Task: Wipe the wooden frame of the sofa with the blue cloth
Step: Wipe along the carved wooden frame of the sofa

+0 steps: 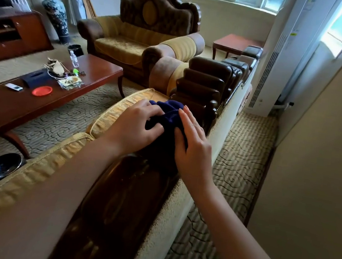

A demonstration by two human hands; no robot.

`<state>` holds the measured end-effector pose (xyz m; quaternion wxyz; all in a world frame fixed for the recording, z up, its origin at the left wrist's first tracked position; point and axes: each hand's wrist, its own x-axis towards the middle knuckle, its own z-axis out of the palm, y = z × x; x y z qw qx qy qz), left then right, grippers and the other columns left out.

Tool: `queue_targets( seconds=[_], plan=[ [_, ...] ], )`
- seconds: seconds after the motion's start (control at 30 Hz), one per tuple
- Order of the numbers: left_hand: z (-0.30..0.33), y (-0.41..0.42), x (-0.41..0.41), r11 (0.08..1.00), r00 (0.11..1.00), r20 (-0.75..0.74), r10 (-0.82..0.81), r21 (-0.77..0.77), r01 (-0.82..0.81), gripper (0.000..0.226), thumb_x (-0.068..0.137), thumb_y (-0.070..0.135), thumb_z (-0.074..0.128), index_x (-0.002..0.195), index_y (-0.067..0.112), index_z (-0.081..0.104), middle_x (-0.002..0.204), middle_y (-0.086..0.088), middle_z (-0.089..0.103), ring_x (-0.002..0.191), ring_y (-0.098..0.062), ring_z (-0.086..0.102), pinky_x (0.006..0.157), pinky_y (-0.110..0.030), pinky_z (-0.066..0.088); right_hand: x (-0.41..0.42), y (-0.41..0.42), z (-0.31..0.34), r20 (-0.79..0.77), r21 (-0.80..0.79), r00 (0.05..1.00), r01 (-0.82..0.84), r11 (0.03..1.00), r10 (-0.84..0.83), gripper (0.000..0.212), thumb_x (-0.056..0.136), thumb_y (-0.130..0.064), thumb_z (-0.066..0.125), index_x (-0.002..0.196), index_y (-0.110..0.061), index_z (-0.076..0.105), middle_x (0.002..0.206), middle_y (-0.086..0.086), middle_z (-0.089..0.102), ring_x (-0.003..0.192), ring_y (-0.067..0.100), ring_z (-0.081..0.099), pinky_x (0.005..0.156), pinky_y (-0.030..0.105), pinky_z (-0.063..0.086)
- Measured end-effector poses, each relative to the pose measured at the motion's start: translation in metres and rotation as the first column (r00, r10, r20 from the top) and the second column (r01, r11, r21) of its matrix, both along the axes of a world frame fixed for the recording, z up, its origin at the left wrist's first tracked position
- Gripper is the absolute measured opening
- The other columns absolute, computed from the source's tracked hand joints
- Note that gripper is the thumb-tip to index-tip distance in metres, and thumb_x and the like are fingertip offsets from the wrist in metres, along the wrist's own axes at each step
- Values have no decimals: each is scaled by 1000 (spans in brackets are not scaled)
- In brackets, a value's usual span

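- the blue cloth [170, 116] is bunched at the centre of the frame, lying on top of the dark wooden frame [127, 191] of the sofa's backrest.
- the left hand [134, 124] is laid over the cloth's left side, its fingers curled into the folds so that the fabric is gripped.
- the right hand [193, 142] is pressed against the cloth's right side with fingers held straight and close together; nothing is clasped by it.
- just beyond the cloth, towards the upper right, the carved stepped section [204, 83] of the frame is seen.
- a gold cushion [111, 115] is tucked along the left of the wood.
- at the left of the frame, a coffee table [45, 99] is seen, with a red dish [42, 91] and a water bottle [74, 59] on it.
- an armchair [140, 38] is placed at the upper centre, well apart from the hands.
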<state>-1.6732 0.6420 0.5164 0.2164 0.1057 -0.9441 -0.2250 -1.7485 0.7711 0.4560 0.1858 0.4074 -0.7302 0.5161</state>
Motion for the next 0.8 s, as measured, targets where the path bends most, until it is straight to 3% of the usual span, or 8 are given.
queue_targets(
  seconds=[0.1,0.17,0.27,0.37,0.5,0.57,0.7,0.8],
  plan=[
    [-1,3,-17,991,996,62,69,113,-76,53,80,36,45,128,16,55,119,-9,54,108,-20,52,85,-20,33,-17,-12,8,16,-18,999,50,999,-49,34,92,-11,47,123,0,59,125,13,61,117,24,57,102,33,45],
    [-2,4,-34,971,988,116,99,205,-121,44,89,29,45,132,17,47,125,-11,52,115,-24,50,88,-25,34,-28,-22,16,-37,-2,995,88,996,-88,33,90,-9,45,114,2,65,115,13,66,109,26,59,98,31,45],
    [-1,5,-45,940,979,151,137,291,-176,34,92,20,44,126,16,45,118,-13,54,107,-26,51,84,-30,36,-31,-27,20,-113,25,988,106,994,-102,33,88,-9,45,109,2,68,109,12,69,105,27,59,96,25,43],
    [0,8,-36,954,987,130,91,274,-124,29,92,15,46,120,15,47,108,-8,57,100,-23,53,78,-29,36,-28,-25,24,-65,95,996,74,993,-68,32,85,-1,50,112,2,66,113,14,67,110,27,60,99,26,42],
    [-6,9,-11,974,996,53,79,210,-88,20,87,9,50,107,15,52,86,1,58,83,-18,55,60,-12,37,-13,-20,36,7,187,1000,-16,982,15,36,86,-1,51,121,1,61,124,14,62,119,24,55,102,22,34],
    [-11,5,4,973,997,8,83,217,-83,20,84,9,53,103,16,55,83,3,61,78,-14,57,61,-8,40,4,-17,35,-4,173,999,-49,984,50,37,85,-1,51,120,1,62,123,14,62,118,23,56,101,18,33],
    [-14,0,18,885,993,-80,88,465,-41,24,74,19,44,89,27,62,79,10,64,73,-3,59,64,-17,43,22,-16,23,-69,140,993,-83,987,93,38,82,3,52,118,1,63,122,15,63,119,25,56,106,30,40],
    [-12,-2,2,800,998,-22,55,600,-30,37,82,35,40,110,31,63,103,6,67,97,-8,61,84,-29,48,-2,-21,22,-22,77,997,-68,995,70,36,83,2,53,118,0,64,123,15,61,122,28,53,106,38,40]
  ],
)
